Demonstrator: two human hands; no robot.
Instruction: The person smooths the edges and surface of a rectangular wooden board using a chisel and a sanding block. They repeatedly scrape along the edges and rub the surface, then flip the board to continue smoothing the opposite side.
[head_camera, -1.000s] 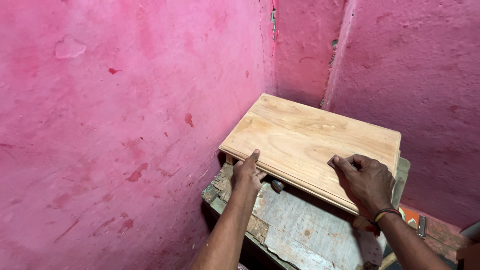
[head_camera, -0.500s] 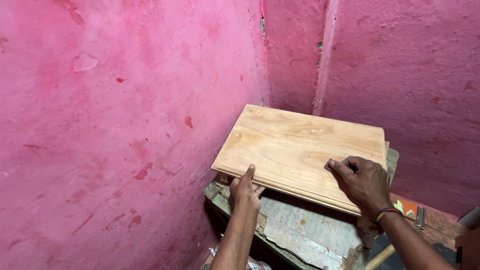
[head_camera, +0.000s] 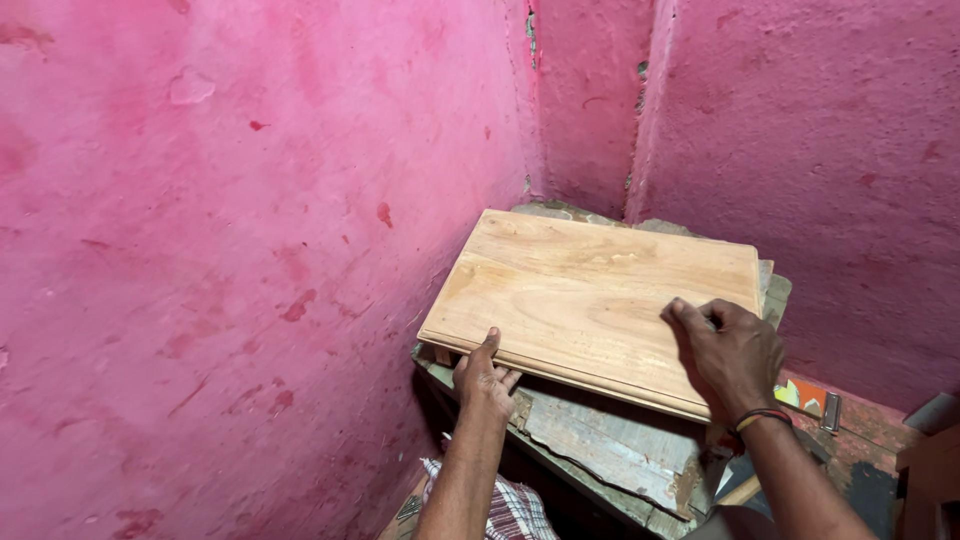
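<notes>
A light wooden board (head_camera: 590, 295) with a moulded front edge lies flat on a worn grey-green table (head_camera: 610, 455) in a pink-walled corner. My left hand (head_camera: 485, 380) grips the board's near left edge, thumb up against it. My right hand (head_camera: 728, 355) rests on top of the board near its right front corner, fingers curled over the surface, a dark band on the wrist.
Pink plaster walls (head_camera: 250, 250) close in on the left and behind. A small orange and white item (head_camera: 800, 395) and a metal piece (head_camera: 831, 412) lie on a reddish ledge at right. Checked cloth (head_camera: 510, 510) shows below the table.
The board has settled lower and flatter onto the table. My left hand has shifted along the front edge; my right hand stays on top.
</notes>
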